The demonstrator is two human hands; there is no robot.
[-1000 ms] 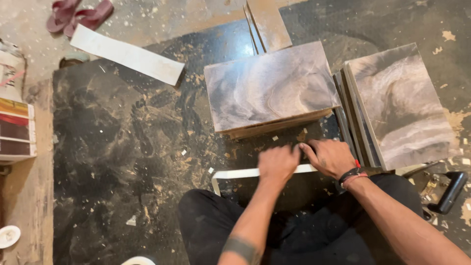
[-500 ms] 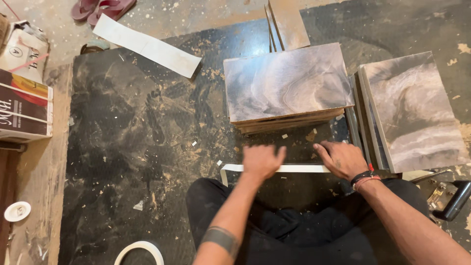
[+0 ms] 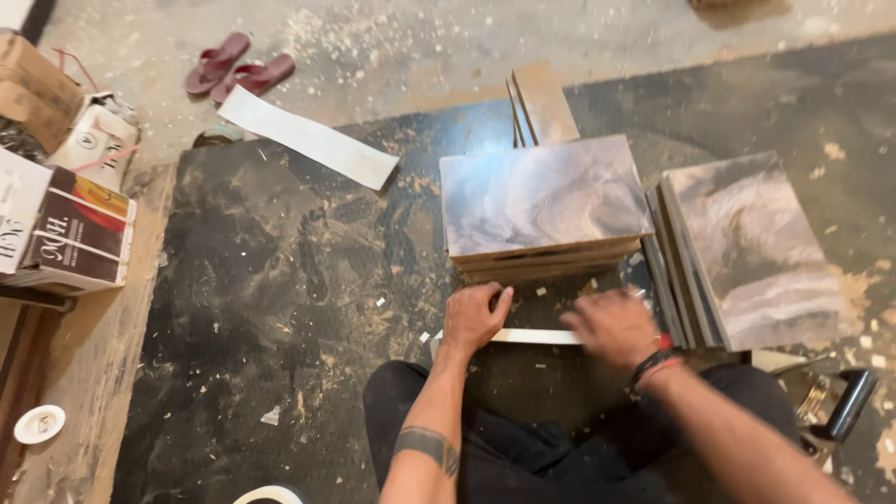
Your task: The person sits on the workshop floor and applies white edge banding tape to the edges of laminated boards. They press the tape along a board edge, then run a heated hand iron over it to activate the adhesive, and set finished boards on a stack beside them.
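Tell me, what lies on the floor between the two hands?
In the head view, a pale narrow strip spans from the left hand to the right hand.

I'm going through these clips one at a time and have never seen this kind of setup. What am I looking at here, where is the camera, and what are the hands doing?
There is no machine: a person works with two bare hands, and the single camera sits on their head, looking down past their knees at the floor. The left hand presses on a narrow pale strip lying on the dark, dusty sheet in front of them. The right hand, blurred and wearing a wristband, is at the strip's other end; whether it grips it cannot be told. Just beyond the hands lies a stack of marbled grey boards, with a second stack to its right. Further off are a longer pale strip, a pair of dark red sandals, and cardboard boxes on the left. A black-handled tool lies by the right knee.
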